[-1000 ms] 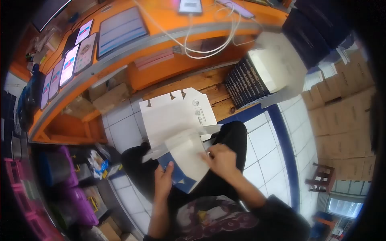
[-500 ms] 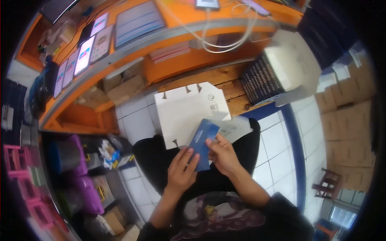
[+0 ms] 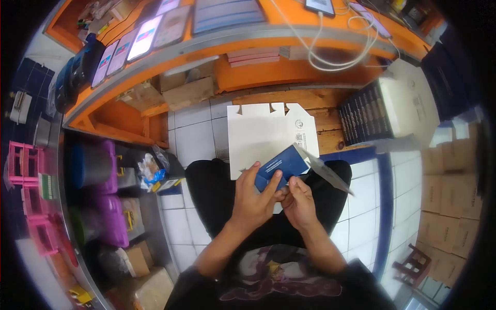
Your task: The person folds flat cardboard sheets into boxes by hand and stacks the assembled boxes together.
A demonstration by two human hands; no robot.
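Observation:
A small blue box (image 3: 290, 161) with white print is held tilted above my lap, its flap (image 3: 328, 173) sticking out to the right. My left hand (image 3: 254, 201) grips the box, with fingers laid over its printed face. Close by, my right hand (image 3: 300, 201) is closed at the box's lower right edge, thumb and fingers pinched together. How much of the edge it grips is partly hidden. Beyond the box, a flat white sheet of card (image 3: 261, 132) with notched edges and small printed marks lies across my knees.
Ahead is an orange counter (image 3: 227, 44) carrying several phones (image 3: 144, 39), a tablet (image 3: 227, 15) and a coiled white cable (image 3: 336, 62). An open carton (image 3: 369, 111) packed with dark boxes stands at the right. Purple bins (image 3: 111, 219) sit on the left shelf; brown cartons (image 3: 447, 206) are stacked far right.
The blue box has turned from upright to slanting right, and its flap now stands out. My left hand has moved up over its face; the right hand has shifted to its lower edge.

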